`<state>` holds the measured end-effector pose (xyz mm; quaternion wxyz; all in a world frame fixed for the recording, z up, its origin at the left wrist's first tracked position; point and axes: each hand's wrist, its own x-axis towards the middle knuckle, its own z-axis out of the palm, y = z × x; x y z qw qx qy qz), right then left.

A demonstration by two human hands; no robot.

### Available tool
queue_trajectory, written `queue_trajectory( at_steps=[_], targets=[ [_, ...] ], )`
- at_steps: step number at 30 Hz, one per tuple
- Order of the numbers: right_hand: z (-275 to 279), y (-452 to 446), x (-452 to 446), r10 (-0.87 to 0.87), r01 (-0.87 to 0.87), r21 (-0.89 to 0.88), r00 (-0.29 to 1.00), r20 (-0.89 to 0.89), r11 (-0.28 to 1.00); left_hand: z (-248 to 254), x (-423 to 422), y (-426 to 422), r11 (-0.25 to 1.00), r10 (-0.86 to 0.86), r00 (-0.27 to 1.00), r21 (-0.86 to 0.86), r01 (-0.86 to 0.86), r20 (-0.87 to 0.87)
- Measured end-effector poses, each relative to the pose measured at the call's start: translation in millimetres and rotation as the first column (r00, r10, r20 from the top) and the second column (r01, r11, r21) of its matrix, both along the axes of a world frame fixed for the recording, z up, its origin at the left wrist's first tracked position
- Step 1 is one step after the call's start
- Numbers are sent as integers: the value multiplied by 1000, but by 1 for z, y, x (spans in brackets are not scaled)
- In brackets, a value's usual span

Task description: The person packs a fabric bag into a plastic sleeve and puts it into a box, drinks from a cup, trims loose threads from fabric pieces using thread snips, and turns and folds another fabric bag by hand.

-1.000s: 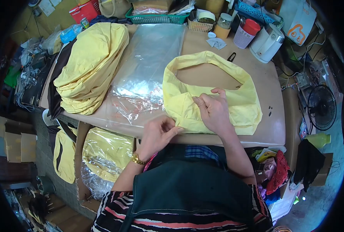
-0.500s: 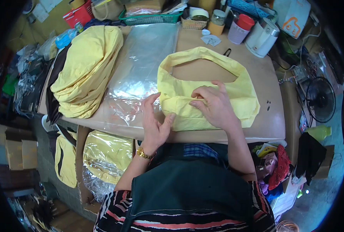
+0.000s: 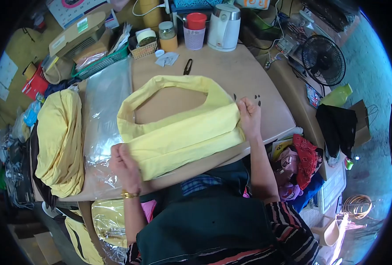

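A yellow cloth bag (image 3: 182, 137) lies on the brown table (image 3: 244, 66), its wide strap looped towards the far side. Its body is folded into a band with a crease running lengthwise. At the bag's left end, my left hand (image 3: 126, 167) is closed on the cloth edge, a little blurred, with a gold watch on the wrist. The opposite end is pinched by my right hand (image 3: 250, 117), fingers curled round the upper corner. The band stretches between both hands.
Left of the bag lie clear plastic sleeves (image 3: 107, 101) and a heap of yellow cloth bags (image 3: 59, 141). A black thread snipper (image 3: 188, 67) lies beyond the strap. An electric kettle (image 3: 223, 28) and jars stand at the back; a fan (image 3: 324, 59) is on the right.
My hands have moved apart from the bag's middle to its two ends and gripped the cloth. The bag's front now looks flatter and straighter. The head view has swung right.
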<state>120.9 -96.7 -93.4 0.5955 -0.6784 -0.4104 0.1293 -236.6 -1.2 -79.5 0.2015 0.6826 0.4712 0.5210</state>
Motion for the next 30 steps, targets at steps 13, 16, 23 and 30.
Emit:
queue_trajectory(
  at_steps=[13, 16, 23, 30],
  targets=[
    [-9, 26, -43, 35, -41, 12, 940, 339, 999, 56, 38, 1, 947, -208, 873, 133, 292, -441],
    [14, 26, -53, 228, -248, 30, 927, 299, 968, 73, 129, -11, 846, -468, 758, 18, 533, -455],
    [10, -32, -45, -98, 108, 69, 985, -139, 992, 80, 167, 3, 799, -559, 773, 53, 598, -301],
    [-6, -48, -71, 349, -369, 80, 757, -552, 926, 74, 171, 9, 824, -500, 793, 93, 560, -347]
  ],
)
